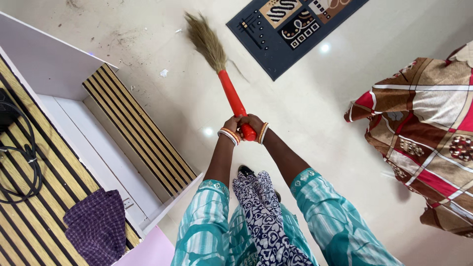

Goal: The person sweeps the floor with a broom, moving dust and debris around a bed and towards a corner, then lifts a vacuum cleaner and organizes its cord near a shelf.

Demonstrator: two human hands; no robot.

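Head view, looking straight down: both hands are out front, wrapped together round the bottom end of the broom (224,69). The left hand (232,126) sits on the left of the red handle, fingers (230,121) curled tight against it, bangles at the wrist. The right hand (253,124) is pressed up beside it, fingers closed over the same end, so the handle's rounded tip pokes out just below the two fists. From that grip the handle runs up and to the left, away from the body, and ends in the straw brush, whose tips lie on the pale floor (315,113). Bits of dust and a small white scrap (163,73) are scattered on the floor just left of the brush. A dark patterned rug (290,27) lies to the right of the brush, close but apart from it. On the left stands a white shelf unit (54,69) with striped slatted panels, a purple cloth (98,224) and a black cable (24,162) on top. A patchwork bedcover (423,138) hangs at the right edge.
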